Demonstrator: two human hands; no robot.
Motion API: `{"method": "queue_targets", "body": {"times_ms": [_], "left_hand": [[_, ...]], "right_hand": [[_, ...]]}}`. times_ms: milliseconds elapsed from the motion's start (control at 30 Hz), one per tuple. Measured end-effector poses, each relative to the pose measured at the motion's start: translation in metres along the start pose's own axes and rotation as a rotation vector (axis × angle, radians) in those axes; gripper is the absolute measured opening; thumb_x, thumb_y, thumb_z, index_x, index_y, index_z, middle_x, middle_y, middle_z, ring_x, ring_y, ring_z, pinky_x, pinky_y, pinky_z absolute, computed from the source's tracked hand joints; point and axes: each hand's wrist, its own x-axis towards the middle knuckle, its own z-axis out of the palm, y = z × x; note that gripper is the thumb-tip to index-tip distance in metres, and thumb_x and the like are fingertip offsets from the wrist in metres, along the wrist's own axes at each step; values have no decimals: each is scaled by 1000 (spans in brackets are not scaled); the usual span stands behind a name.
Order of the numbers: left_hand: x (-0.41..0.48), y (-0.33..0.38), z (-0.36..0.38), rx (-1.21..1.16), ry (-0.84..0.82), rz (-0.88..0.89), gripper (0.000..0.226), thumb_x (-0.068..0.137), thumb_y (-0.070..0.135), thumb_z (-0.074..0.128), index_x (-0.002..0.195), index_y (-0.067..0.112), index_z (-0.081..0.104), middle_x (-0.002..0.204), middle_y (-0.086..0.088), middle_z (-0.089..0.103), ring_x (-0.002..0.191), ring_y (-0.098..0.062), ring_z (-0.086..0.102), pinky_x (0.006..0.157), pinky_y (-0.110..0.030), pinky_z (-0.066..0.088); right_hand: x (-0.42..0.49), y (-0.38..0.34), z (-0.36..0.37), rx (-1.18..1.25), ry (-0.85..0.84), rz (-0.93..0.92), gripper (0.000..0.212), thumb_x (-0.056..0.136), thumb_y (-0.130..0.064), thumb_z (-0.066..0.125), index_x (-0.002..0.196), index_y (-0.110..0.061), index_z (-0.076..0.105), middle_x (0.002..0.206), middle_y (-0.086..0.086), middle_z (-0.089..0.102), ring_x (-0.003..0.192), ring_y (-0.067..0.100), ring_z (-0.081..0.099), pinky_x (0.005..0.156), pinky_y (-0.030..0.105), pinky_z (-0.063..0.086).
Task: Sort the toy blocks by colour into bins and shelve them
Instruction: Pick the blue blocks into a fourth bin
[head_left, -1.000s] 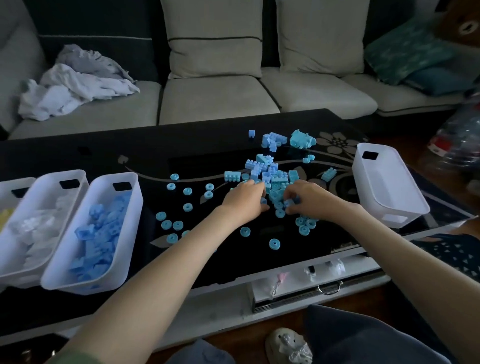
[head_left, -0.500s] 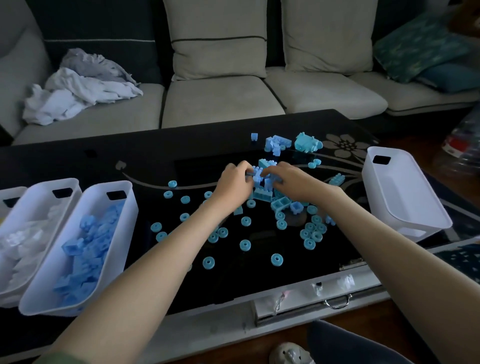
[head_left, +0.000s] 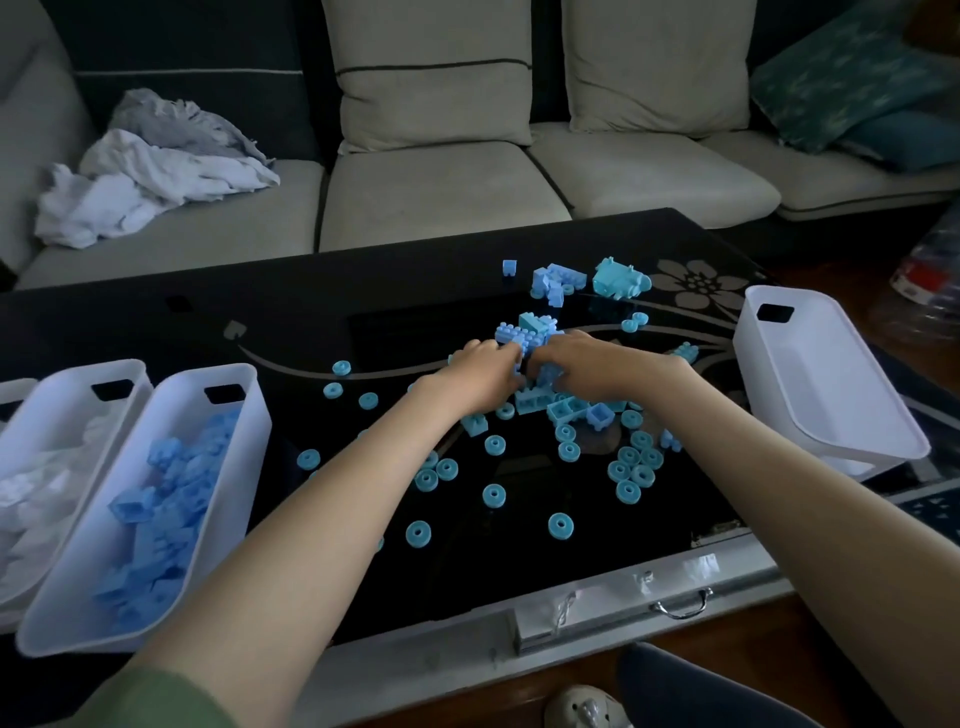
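Left hand (head_left: 480, 376) and right hand (head_left: 587, 364) meet mid-table over the pile of light-blue blocks (head_left: 527, 332), knuckles up. Fingers of both curl down round blocks in the pile, so both are gripping bricks (fingertips are mostly buried and the exact pieces are hidden). The pile sits on the black glass table (head_left: 291, 332), right of centre, with loose bricks just near of the hands.

Light-blue ring pieces (head_left: 493, 496) are scattered flat on the near half of the table, on both sides of the forearms, with a tight bunch near the right wrist. A small block cluster (head_left: 556, 280) and a turquoise moulded piece (head_left: 621, 278) lie at the far side, apart from the pile.

Blue-block bin (head_left: 244, 457) is at near left, part filled with darker blue blocks (head_left: 166, 499). White-block bin (head_left: 67, 410) touches it on the left. Empty white bin (head_left: 810, 384) stands at the right edge of the table, well apart from the other two.

Beyond the table is a beige sofa (head_left: 441, 197) with crumpled cloth (head_left: 156, 171) on its left seat. Drawer handle (head_left: 683, 608) is below the near table edge.
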Motion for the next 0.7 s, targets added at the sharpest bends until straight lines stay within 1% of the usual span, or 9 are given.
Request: {"method": "queue_targets", "body": {"times_ms": [167, 233, 267, 333, 367, 467, 500, 567, 700], "left_hand": [[-15, -5, -3, -93, 88, -5, 28, 99, 26, 45, 123, 11, 50, 119, -11, 52, 112, -26, 47, 89, -34, 41], [-26, -7, -9, -261, 151, -14, 26, 99, 25, 47, 119, 10, 53, 110, -9, 57, 91, -18, 54, 72, -27, 44], [-33, -8, -14, -339, 178, -30, 24, 99, 25, 46, 117, 10, 54, 102, -5, 57, 79, -13, 52, 62, -23, 41], [-47, -10, -22, -374, 206, -56, 22, 99, 26, 45, 114, 13, 55, 95, 0, 55, 68, -7, 47, 55, -20, 35], [-55, -13, -26, -332, 208, -48, 22, 99, 26, 45, 114, 13, 54, 98, -1, 55, 71, -8, 48, 56, -21, 35], [-81, -23, -31, -186, 203, -13, 24, 100, 26, 45, 117, 12, 55, 113, -5, 54, 93, -17, 53, 74, -24, 41], [-93, -30, -34, -160, 209, -20, 25, 100, 26, 45, 118, 12, 55, 114, -4, 54, 96, -18, 53, 76, -26, 41], [-111, -39, -39, -138, 226, -39, 25, 100, 26, 45, 118, 12, 55, 114, -5, 54, 96, -18, 52, 75, -26, 39], [-152, -68, -52, -178, 277, -148, 24, 99, 27, 46, 118, 14, 55, 114, -4, 55, 90, -14, 48, 73, -25, 35]], "right_hand": [[-8, -6, 1, -62, 79, 45, 21, 94, -14, 46, 113, -15, 55, 114, 5, 52, 114, 23, 44, 89, 35, 41], [-10, -8, 1, -110, 72, 72, 21, 94, -14, 45, 112, -15, 54, 115, 5, 51, 113, 23, 45, 87, 33, 38], [-11, -9, 1, -141, 65, 84, 21, 94, -14, 44, 113, -14, 53, 116, 5, 50, 113, 23, 45, 85, 32, 36], [-12, -10, 1, -181, 64, 103, 21, 94, -12, 44, 113, -13, 53, 116, 5, 50, 111, 24, 46, 83, 30, 34], [-13, -12, 1, -192, 71, 103, 20, 94, -13, 44, 112, -13, 54, 115, 5, 50, 110, 23, 46, 84, 30, 35], [-17, -16, -1, -187, 130, 104, 16, 94, -21, 47, 105, -12, 54, 111, 5, 52, 111, 24, 46, 90, 34, 38], [-17, -22, -2, -174, 174, 92, 14, 93, -24, 48, 100, -12, 53, 107, 5, 52, 109, 25, 47, 89, 34, 40], [-19, -30, -7, -111, 290, 74, 18, 93, -27, 50, 94, -9, 52, 102, 6, 53, 104, 26, 49, 83, 35, 42], [-19, -73, -17, 61, 429, -25, 24, 94, -28, 52, 107, -8, 56, 104, 6, 53, 97, 21, 50, 78, 30, 39]]}}
